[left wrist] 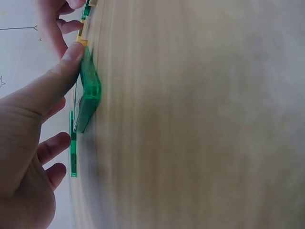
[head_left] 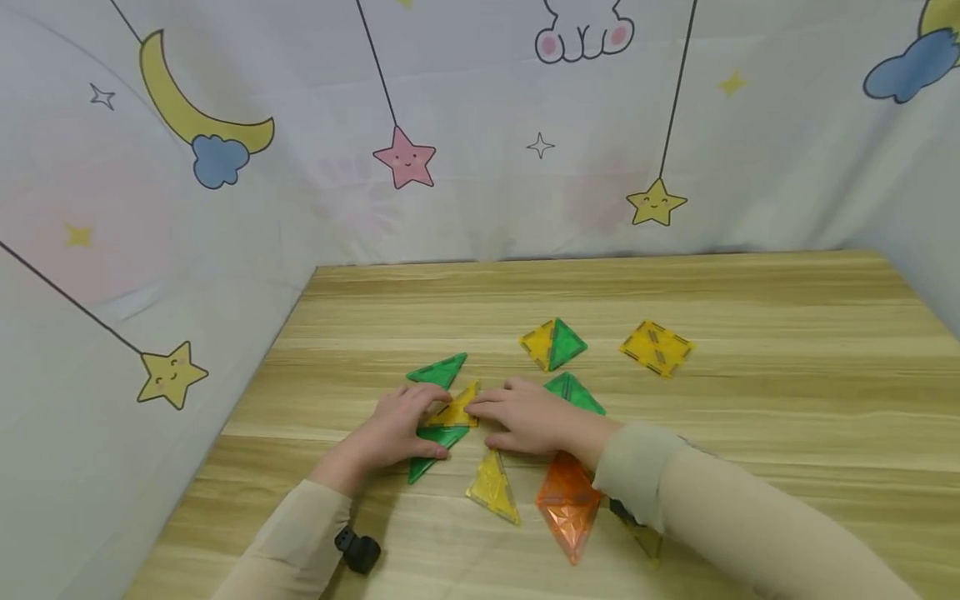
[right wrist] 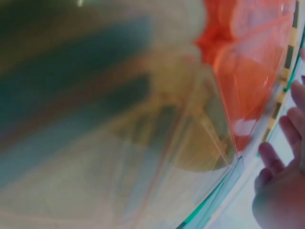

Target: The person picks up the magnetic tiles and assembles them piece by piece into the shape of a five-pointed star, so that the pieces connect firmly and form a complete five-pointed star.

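Observation:
My left hand [head_left: 397, 425] spans a cluster of flat translucent triangle tiles. Its thumb touches the lower green triangle tile [left wrist: 89, 90]; the fingertips lie by a yellow triangle tile [head_left: 455, 410] that adjoins it. Above them is another green triangle tile [head_left: 438, 371]. From the other side, my right hand [head_left: 528, 417] reaches in, its fingertips at the yellow tile's right edge and its thumb just above a separate yellow triangle tile [head_left: 492, 490]. Fingers of the right hand [right wrist: 281, 176] look relaxed in the right wrist view. Exact contact under the fingertips is partly hidden.
Under the right forearm, orange tiles [head_left: 570, 508] form a diamond, with a partly covered yellow tile [head_left: 645, 537] beside it. Green tiles [head_left: 573, 392] lie behind the right hand. Farther back are a yellow-and-green diamond [head_left: 553, 344] and a yellow one [head_left: 657, 348] on the wooden table [head_left: 787, 358].

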Available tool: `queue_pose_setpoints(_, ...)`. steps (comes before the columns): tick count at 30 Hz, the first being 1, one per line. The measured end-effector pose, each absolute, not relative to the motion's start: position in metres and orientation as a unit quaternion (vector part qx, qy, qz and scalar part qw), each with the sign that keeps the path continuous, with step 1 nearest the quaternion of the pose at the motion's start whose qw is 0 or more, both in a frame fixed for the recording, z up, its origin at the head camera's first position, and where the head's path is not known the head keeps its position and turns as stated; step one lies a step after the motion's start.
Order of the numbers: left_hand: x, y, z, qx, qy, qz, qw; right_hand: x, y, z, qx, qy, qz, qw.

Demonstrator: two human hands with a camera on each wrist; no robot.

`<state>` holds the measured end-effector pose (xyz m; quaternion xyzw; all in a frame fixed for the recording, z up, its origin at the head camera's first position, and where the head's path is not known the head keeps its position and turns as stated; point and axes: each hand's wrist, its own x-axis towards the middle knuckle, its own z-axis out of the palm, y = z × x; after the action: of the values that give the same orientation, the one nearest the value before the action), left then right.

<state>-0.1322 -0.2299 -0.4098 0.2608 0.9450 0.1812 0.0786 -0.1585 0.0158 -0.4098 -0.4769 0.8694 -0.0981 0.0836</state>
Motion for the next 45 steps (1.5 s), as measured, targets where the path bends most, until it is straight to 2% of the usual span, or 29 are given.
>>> queue_pose_setpoints(10, -0.13, -0.247, -0.413, 0.242, 0.959, 0.146, 0.031, -0.17, 0.021, -0.397, -0.455, 0.888, -0.016, 0.069)
queue_pose_setpoints(19, -0.126, -0.259, -0.409, 0.224, 0.963, 0.148, 0.029, -0.181, 0.047, -0.397, -0.427, 0.892, -0.104, 0.106)
queue_pose_setpoints(26, -0.121, -0.237, -0.404, 0.26, 0.95, 0.171, 0.039, -0.182, 0.045, -0.399, -0.405, 0.899, -0.136, 0.093)
queue_pose_setpoints(35, -0.115, -0.192, -0.407, 0.344, 0.919, 0.179, 0.07, -0.185, 0.031, -0.405, -0.313, 0.942, -0.112, 0.054)
queue_pose_setpoints(41, -0.116, -0.193, -0.409, 0.356, 0.92, 0.151, 0.066, -0.184, 0.038, -0.404, -0.349, 0.929, -0.112, 0.049)
queue_pose_setpoints(45, -0.119, -0.212, -0.409, 0.326, 0.932, 0.145, 0.061, -0.185, 0.047, -0.404, -0.413, 0.897, -0.136, 0.08)
